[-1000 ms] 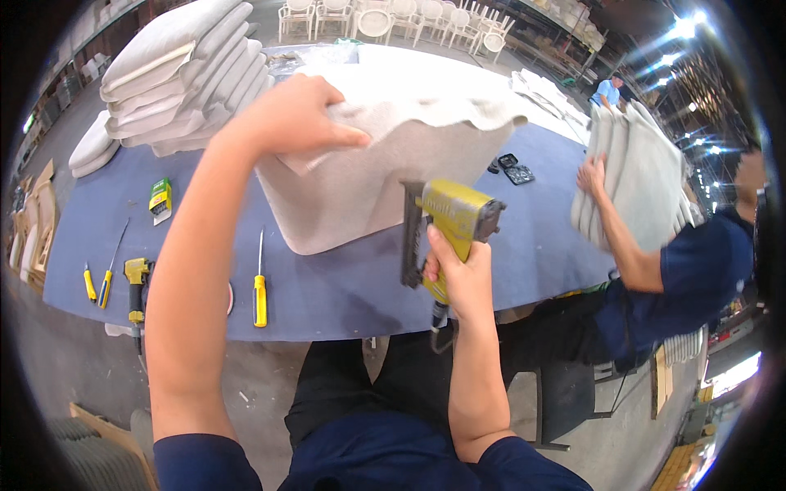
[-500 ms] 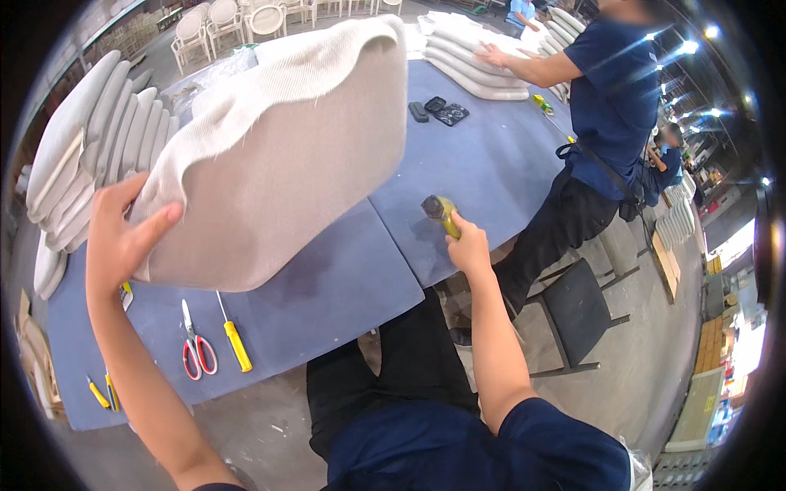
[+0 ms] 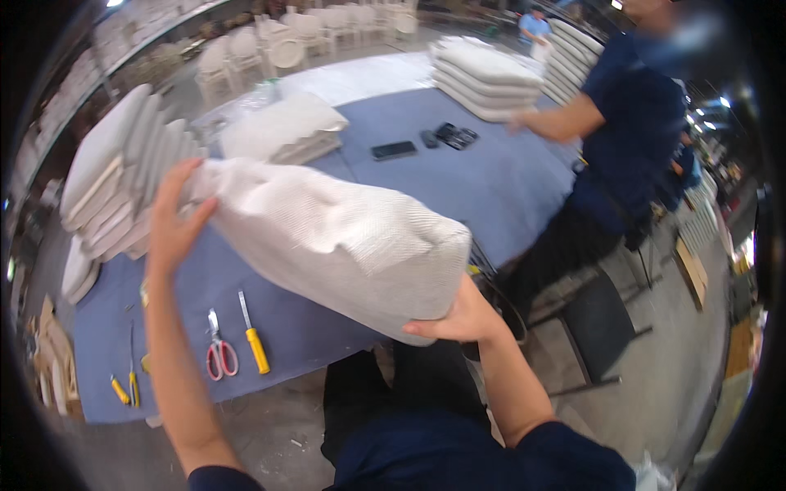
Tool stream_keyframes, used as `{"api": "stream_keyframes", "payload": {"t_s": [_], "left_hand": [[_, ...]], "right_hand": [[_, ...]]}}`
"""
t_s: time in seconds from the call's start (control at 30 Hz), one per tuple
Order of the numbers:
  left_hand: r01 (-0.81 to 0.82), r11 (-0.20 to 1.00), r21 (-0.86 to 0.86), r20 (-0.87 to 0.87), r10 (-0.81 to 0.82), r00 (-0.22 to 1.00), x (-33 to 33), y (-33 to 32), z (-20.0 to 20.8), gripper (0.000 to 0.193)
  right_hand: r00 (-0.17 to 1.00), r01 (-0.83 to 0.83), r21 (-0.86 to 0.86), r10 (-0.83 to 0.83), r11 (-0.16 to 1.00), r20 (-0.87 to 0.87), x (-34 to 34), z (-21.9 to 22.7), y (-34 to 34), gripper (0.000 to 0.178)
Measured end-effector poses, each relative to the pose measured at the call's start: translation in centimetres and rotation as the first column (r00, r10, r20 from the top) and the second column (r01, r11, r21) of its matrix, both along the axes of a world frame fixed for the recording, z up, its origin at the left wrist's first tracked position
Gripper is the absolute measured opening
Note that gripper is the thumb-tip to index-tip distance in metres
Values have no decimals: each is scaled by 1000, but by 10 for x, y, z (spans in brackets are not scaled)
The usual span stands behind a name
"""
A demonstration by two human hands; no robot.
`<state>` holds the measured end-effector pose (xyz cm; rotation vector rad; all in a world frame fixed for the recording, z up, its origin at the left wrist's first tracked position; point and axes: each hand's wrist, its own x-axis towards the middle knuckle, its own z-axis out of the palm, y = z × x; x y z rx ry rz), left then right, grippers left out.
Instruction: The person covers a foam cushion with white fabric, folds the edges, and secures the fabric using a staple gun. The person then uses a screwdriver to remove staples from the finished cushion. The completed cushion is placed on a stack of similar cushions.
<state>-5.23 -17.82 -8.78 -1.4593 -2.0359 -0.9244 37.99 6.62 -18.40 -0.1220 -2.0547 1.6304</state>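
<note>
Fingers spread wide, the left hand (image 3: 174,219) presses flat against one end of a white upholstered seat cushion (image 3: 332,242), while the right hand (image 3: 463,317) cups the opposite lower corner from beneath, fingers curled along the fabric edge. Between the two palms the cushion is held clear of the blue-covered table (image 3: 458,184), tilted so that its left end sits higher, above the table's near edge and partly beyond it, over the person's dark-clothed lap.

Below the cushion, close to the near edge, lie a pair of red-handled scissors (image 3: 219,353) and a yellow-handled screwdriver (image 3: 253,338) side by side, with smaller yellow-handled tools (image 3: 124,387) nearer the near left corner.

Along the left edge a stack of white cushions (image 3: 123,176) leans in a row. Another white cushion (image 3: 282,131) rests toward the far side, and a dark phone (image 3: 394,150) and small black objects (image 3: 449,135) lie past the middle of the table. At the far right corner stands a second pile of cushions (image 3: 485,78), where a co-worker in a dark blue shirt (image 3: 634,123) reaches in with one arm; whether that hand touches the pile cannot be told. White chairs (image 3: 286,45) fill the floor beyond the far edge.
</note>
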Motion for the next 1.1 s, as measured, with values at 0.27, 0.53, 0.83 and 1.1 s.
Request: {"api": "stream_keyframes", "payload": {"t_s": [0.27,0.53,0.83,1.1], "left_hand": [[-368,793,-485,159,494,855,77,-43,-254,51],[-198,912,-360,492,366,790,110,-147,-292,38],[-300,934,-196,629,355,692,122,-80,-219,36],[-28,991,127,938,-130,-322,243,-57,-272,80]], "right_hand": [[993,36,-154,-53,987,-103,25,-8,-7,100],[993,-10,-121,-4,993,-118,-25,33,-40,109],[979,44,-243,-90,969,-181,-64,69,-119,112],[869,-173,-427,-66,888,-490,-49,7,-143,149]]}}
